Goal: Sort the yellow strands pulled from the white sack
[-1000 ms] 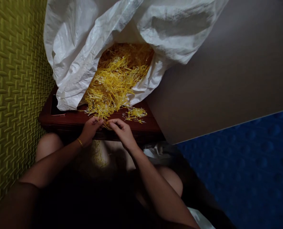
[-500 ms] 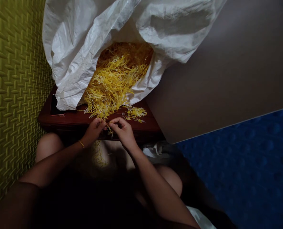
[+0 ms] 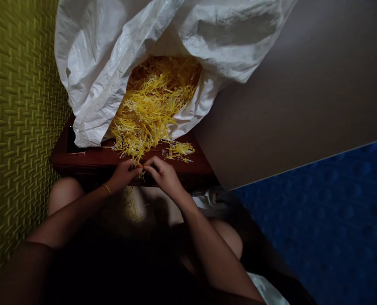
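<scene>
My left hand (image 3: 126,173) and my right hand (image 3: 161,173) meet fingertip to fingertip at the front edge of a dark red bench-like surface (image 3: 90,159). Both are closed in a pinch on thin yellow strands (image 3: 142,174), whose ends hang below the fingers. Just beyond them a heap of yellow and white strands (image 3: 153,106) spills from the mouth of a white woven sack (image 3: 96,84). A small separate pile of strands (image 3: 180,149) lies to the right of the heap. The exact kind of strand is too small to make out.
A dark flat object (image 3: 74,142), perhaps a phone, lies partly under the sack at the left. A grey-brown panel (image 3: 286,97) stands on the right, beside a blue mat (image 3: 318,212). A yellow-green textured surface (image 3: 20,106) fills the left. Loose strands (image 3: 131,207) lie on the floor below.
The hands stay together; the right fingertips have shifted slightly left and down, closer to the left ones. The strands between them hang differently. The heap and sack look unchanged.
</scene>
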`<state>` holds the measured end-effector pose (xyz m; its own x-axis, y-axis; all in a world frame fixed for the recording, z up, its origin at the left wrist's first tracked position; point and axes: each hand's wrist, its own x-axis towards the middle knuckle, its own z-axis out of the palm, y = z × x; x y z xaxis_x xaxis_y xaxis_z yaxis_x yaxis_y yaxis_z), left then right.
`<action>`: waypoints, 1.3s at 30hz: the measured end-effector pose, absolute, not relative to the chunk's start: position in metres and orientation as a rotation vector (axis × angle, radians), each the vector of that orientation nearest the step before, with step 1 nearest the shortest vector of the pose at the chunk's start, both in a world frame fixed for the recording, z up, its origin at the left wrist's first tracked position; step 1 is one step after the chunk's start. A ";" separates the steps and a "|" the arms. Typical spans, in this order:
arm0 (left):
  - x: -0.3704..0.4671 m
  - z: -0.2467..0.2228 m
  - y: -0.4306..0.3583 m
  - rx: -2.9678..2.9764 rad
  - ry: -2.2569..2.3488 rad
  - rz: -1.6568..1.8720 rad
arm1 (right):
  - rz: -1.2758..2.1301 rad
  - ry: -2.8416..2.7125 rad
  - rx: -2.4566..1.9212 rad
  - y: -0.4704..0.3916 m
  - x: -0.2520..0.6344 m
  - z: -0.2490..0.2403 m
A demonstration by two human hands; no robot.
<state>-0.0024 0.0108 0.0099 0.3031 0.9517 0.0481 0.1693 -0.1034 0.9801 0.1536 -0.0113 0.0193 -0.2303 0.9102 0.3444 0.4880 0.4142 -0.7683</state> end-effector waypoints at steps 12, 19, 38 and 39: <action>-0.009 0.009 0.006 1.095 0.924 0.949 | 0.380 -1.288 -1.361 0.011 0.221 0.030; -0.006 0.008 0.009 1.117 0.989 1.052 | 1.204 -1.397 -1.171 -0.009 0.153 0.018; 0.000 0.013 0.003 1.443 1.025 0.999 | 0.572 -1.969 -1.264 -0.012 0.157 0.021; 0.001 0.013 0.003 1.441 1.015 0.998 | 0.482 -1.967 -1.291 -0.010 0.161 0.022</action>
<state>0.0005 0.0025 0.0133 0.2894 0.9557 0.0537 0.0704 -0.0772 0.9945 0.1608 -0.0101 0.0223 -0.2364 0.9008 0.3643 0.6302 0.4275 -0.6482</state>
